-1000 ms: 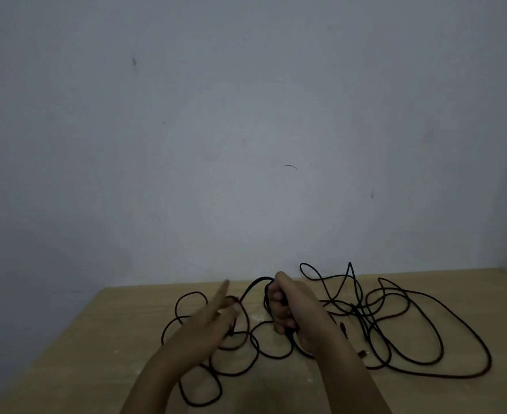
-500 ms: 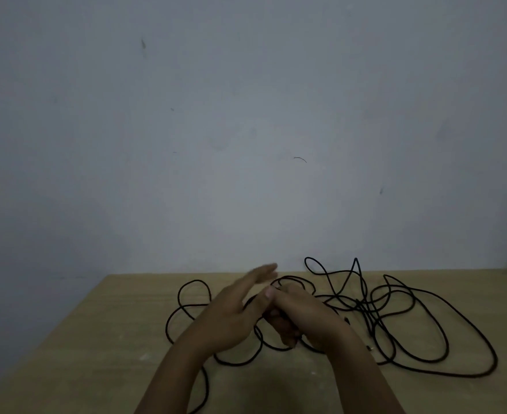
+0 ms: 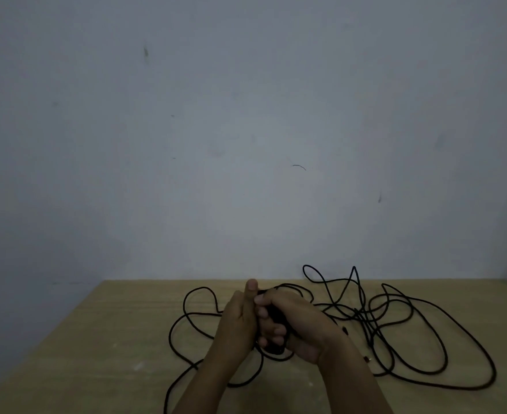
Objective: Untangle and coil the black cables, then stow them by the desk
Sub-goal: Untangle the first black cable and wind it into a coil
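No writing, brand or label can be read anywhere in the view.

At the left, the wall (image 3: 67, 174) is plain, matt and pale grey-blue, with a few small dark scuffs and a thin curved mark near its middle. Below it lies the desk (image 3: 82, 354), a flat top of light wood-grain laminate with some pale specks on its surface.

The black cables (image 3: 410, 312) are thin, round cord, sprawled across the desk in loose, overlapping loops. One set of loops lies left of the hands, with a strand running off the near edge; a larger tangle spreads to the right, where two loops rise up against the wall. A small metal-tipped plug (image 3: 367, 359) lies on the desk by the right forearm.

The left hand (image 3: 240, 321) is upright at the middle of the desk, its fingers straight and its thumb pointing up, pressed against the right hand's fingers. Whether it touches any cord cannot be told.

The right hand (image 3: 291, 321) is curled round a dark bundle of gathered cable, held just above the desk, with its fingers wrapped over the bunch.
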